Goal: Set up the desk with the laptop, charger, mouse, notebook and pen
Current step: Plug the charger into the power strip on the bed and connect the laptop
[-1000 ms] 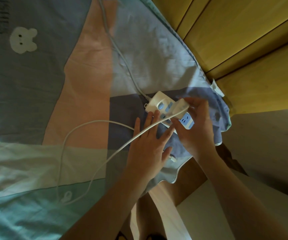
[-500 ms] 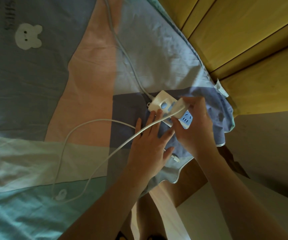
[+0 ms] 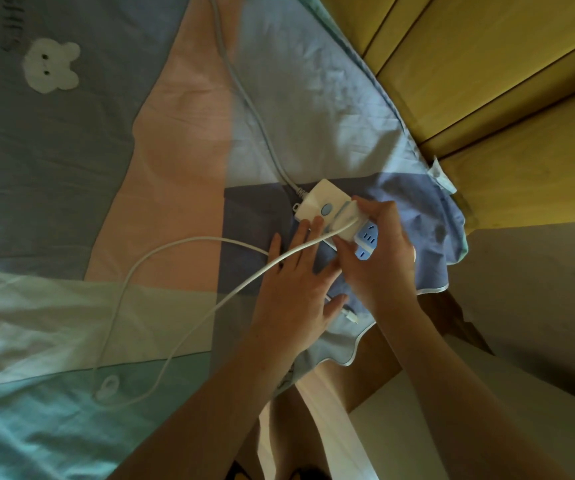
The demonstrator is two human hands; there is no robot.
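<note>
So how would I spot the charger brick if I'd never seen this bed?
Start at the patchwork bedsheet and go to its dark blue corner patch, where a white power strip lies. The charger brick sits on that strip, pinched by the right hand. A thin white cable runs from it, unlike the strip's thicker grey cord.

A patchwork bedsheet in grey-blue, pink, pale blue, cream and teal panels covers most of the view, lightly creased. A white bear appliqué sits on the grey-blue panel at upper left, with dark stitched lettering just above it, too cut off to read. The sheet's scalloped, white-piped edge hangs over the lower right side. Yellow wooden panelling with dark grooves fills the upper right corner. Below it lies a pale floor.
</note>
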